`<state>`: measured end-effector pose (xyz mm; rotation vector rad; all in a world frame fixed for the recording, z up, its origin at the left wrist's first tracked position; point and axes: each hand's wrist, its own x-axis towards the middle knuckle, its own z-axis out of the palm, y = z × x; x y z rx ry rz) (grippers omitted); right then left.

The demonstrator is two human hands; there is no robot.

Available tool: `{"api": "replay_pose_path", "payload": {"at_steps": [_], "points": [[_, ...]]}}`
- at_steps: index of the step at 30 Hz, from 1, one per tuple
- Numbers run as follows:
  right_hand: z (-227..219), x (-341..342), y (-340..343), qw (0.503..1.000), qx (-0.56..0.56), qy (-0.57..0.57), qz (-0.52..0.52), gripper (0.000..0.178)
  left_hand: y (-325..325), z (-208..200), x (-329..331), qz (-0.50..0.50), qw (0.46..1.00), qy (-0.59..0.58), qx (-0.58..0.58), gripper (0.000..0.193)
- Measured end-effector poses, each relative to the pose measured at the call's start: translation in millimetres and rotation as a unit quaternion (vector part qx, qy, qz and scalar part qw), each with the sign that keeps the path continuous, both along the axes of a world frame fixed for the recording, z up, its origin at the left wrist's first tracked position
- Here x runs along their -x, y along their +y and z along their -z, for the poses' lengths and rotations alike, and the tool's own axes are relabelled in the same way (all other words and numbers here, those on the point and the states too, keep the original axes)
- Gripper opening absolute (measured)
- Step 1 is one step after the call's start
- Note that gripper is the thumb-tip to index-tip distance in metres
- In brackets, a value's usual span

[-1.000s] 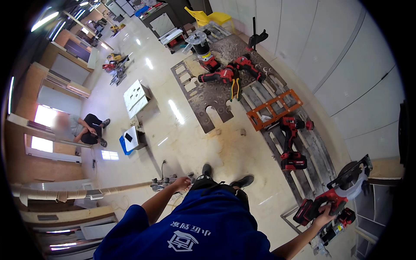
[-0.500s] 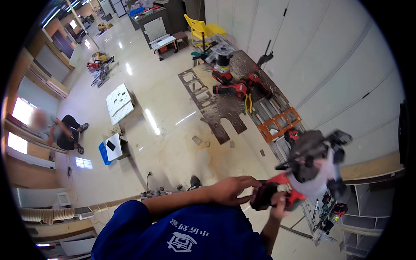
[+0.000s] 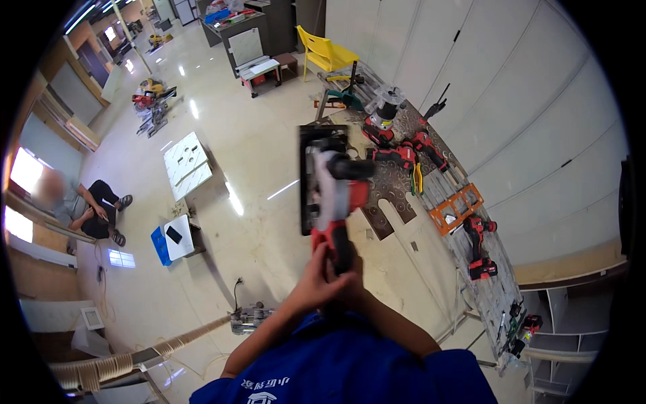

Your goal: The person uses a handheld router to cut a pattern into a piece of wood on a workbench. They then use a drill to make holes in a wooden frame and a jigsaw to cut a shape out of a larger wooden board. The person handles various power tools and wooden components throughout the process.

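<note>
In front of my chest, a cordless circular saw (image 3: 330,192), red, black and pale grey, is held up with its flat black base plate on the left side. My left hand (image 3: 316,286) is closed around the lower end of the saw by the rear handle. Close against it, my right hand (image 3: 354,276) wraps the same end from the right; the saw and my left hand partly hide its fingers. Behind the saw lies a dark patterned board (image 3: 383,219) with cut-outs, resting on the workbench.
On the bench to the right are a trim router (image 3: 383,118), red cordless tools (image 3: 397,157), yellow-handled pliers (image 3: 416,178), an orange template (image 3: 457,210) and a red drill (image 3: 479,246). A yellow chair (image 3: 326,50) stands behind. At left, a person (image 3: 91,205) sits near a small white table (image 3: 179,236).
The saw has swung from the right, over the bench, to the middle in front of me, now upright. Both hands moved with it and have come together at its handle end.
</note>
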<state>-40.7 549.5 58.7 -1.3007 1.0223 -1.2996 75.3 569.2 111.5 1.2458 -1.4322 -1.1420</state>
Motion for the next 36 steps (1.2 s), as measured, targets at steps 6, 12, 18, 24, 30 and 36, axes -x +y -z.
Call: {"api": "replay_pose_path", "payload": {"at_steps": [6, 12, 18, 24, 30, 36], "points": [[-13, -47, -35, 0.971, 0.147, 0.040, -0.183, 0.052, -45, -19, -60, -0.056, 0.993, 0.093, -0.048, 0.029], [-52, -35, -116, 0.916, 0.246, 0.161, -0.273, 0.089, -110, -28, -109, -0.045, 0.989, 0.126, -0.065, 0.032], [-35, -24, -198, 0.936, 0.197, 0.099, -0.275, 0.037, -193, -21, -144, -0.077, 0.970, 0.173, -0.151, 0.030], [-17, -9, -306, 0.988, 0.080, 0.067, -0.116, 0.023, -232, -5, -180, -0.042, 0.967, -0.062, -0.243, 0.027], [-11, -46, -360, 0.944, -0.039, 0.288, -0.158, 0.059, -261, 34, -201, 0.076, 0.966, -0.118, -0.218, 0.037], [28, -66, -345, 0.930, -0.185, 0.311, -0.063, 0.057, -291, 76, -230, 0.213, 0.944, -0.136, -0.212, 0.046]]}}
